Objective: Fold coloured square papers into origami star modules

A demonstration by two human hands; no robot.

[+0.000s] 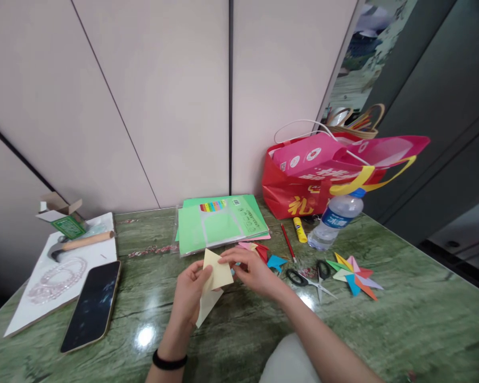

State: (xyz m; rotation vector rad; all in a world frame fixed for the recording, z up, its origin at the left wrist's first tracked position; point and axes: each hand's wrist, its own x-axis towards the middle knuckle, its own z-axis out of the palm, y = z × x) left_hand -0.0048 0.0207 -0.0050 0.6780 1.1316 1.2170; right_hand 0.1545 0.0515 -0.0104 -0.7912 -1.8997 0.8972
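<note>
The left hand (191, 290) is pinching the pale yellow paper (222, 272), at six o'clock from the green packet (223, 223); the right hand (251, 268), half curled, is touching the sheet, whether clamped I can't tell.

Bright light glares off the table (143, 298); the dim right edge seems slightly blurred.

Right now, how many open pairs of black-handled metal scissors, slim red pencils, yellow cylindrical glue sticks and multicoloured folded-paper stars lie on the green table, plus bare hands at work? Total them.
Scissors: 1
Pencil: 1
Glue stick: 1
Paper star: 1
Bare hands: 2 (left hand and right hand, both at the pale yellow paper)
Total: 6
</note>
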